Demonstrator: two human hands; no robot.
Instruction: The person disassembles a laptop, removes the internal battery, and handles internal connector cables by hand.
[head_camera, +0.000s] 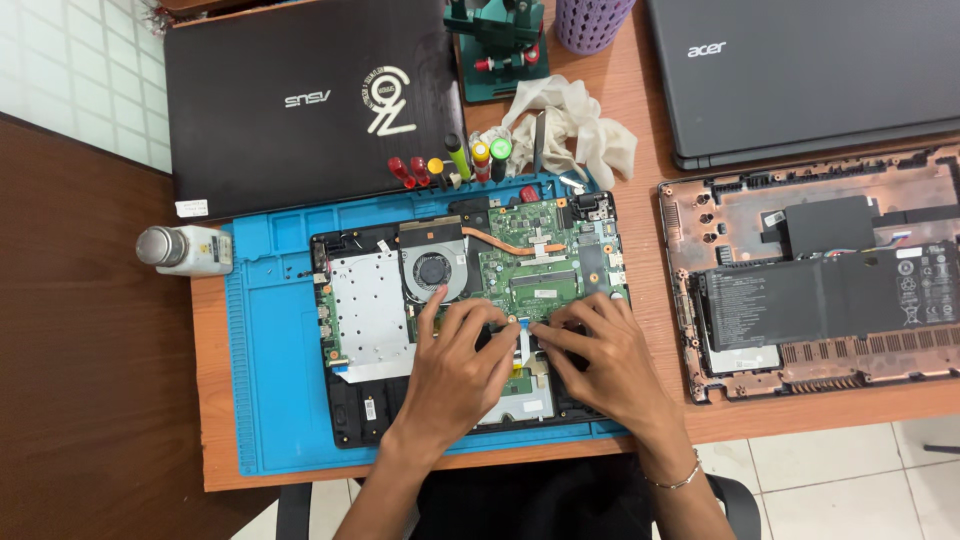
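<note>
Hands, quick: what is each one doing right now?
Left hand: fingers spread, pressing on the open laptop, nothing gripped.
Right hand: fingers bent on the laptop near the white ribbon cable; grip cannot be told.

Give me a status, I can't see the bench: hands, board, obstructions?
Left hand and right hand both fingertips-down on the opened laptop, at the white ribbon cable. Nothing held. Nothing in the way.

brightness: even, soft daylight-like, nothing dim
shadows: faint, short under my left hand (455, 375) and right hand (605, 360) on the open laptop (470, 310)
glare: mild sheen on the closed black laptop lid (300, 100) and grey laptop lid (800, 70); small hot spot on the metal cap of the bottle (185, 250)
focus: sharp across the frame, board detail crisp
blur: none on my fingers
distortion: slight wide-angle bend in desk edges near the corners
colour: blue mat (270, 350) saturated, not clipped
</note>
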